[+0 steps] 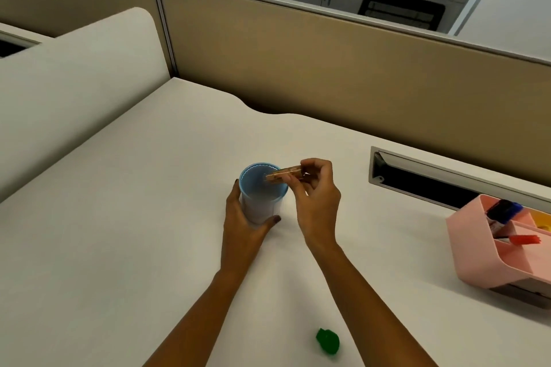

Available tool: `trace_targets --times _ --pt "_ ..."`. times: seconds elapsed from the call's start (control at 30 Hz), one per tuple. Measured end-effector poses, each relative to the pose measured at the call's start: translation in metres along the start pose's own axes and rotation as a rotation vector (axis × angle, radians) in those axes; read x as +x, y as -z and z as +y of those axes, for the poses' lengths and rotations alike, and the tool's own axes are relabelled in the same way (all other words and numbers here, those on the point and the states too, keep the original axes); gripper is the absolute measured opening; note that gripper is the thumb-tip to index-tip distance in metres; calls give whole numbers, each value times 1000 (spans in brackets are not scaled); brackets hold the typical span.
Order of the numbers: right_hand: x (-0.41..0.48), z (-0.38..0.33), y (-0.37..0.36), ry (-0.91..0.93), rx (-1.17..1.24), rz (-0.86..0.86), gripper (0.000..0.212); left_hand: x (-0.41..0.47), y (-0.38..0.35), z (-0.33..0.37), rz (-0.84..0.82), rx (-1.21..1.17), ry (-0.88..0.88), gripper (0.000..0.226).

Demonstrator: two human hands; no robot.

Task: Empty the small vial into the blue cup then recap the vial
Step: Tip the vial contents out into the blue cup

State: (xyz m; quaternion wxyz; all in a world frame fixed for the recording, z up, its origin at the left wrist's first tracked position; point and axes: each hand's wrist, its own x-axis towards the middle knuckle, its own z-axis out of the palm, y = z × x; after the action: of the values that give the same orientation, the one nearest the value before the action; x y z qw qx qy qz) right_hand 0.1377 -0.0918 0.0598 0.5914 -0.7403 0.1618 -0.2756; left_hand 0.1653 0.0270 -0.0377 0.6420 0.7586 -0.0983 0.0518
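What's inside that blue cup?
The blue cup shows only its pale inner wall; whatever lies at the bottom is blurred. The right hand tips the vial over its rim, while the left hand steadies it.

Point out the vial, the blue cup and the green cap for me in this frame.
vial [283, 173]: head view, on its clear body, tipped over the cup's mouth.
blue cup [262, 205]: head view, on its outer wall.
green cap [328, 341]: head view, on its top, lying on the table.
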Motion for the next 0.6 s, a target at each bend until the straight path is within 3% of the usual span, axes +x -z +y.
trace_targets --times 0.33,0.5,0.6 --pt "11 11 -7 397 -295 -103 30 6 -5 -6 22 -2 -15 78" --pt "11 10 -8 320 -247 -183 52 8 -8 -9 31 38 7 75" --pt "13 11 -8 394 -305 -185 45 7 -9 -10 33 45 19 76"
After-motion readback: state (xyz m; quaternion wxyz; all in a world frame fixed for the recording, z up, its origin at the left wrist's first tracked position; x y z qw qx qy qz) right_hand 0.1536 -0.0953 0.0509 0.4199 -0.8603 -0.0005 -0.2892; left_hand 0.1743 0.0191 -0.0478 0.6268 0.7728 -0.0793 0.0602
